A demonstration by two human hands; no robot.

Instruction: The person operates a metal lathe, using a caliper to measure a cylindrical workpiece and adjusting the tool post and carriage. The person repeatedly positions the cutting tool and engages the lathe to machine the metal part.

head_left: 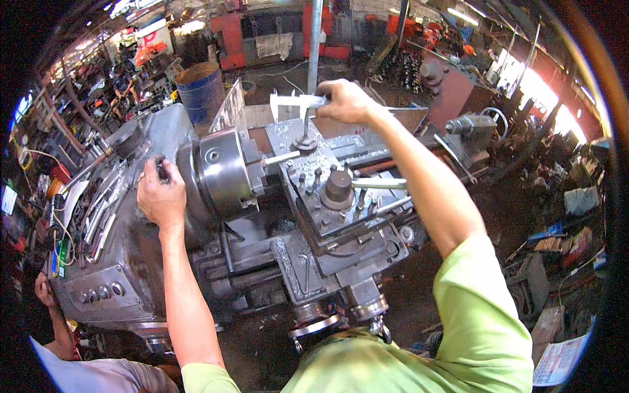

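Observation:
My right hand (350,102) grips a vernier caliper (295,102), held level above the lathe carriage. Below the caliper, a thin metal stem with a round base (305,142) stands upright on the chip-covered plate; I cannot tell whether the jaws touch it. Over the lathe's headstock, left of the chuck (226,171), my left hand (162,195) is closed, its fingers curled round something dark and small that I cannot make out. A light-coloured rod (283,158) runs from the chuck jaws toward the stem's base. The tool post (337,188) with its handle (380,183) sits right of the chuck.
Loose tools (99,219) lie on the headstock at left. Another person's hand (44,289) is at its near-left corner. Handwheels (318,325) project at the front; the tailstock (470,126) stands at far right. Behind are a blue drum (198,95) and a vertical pole (315,46).

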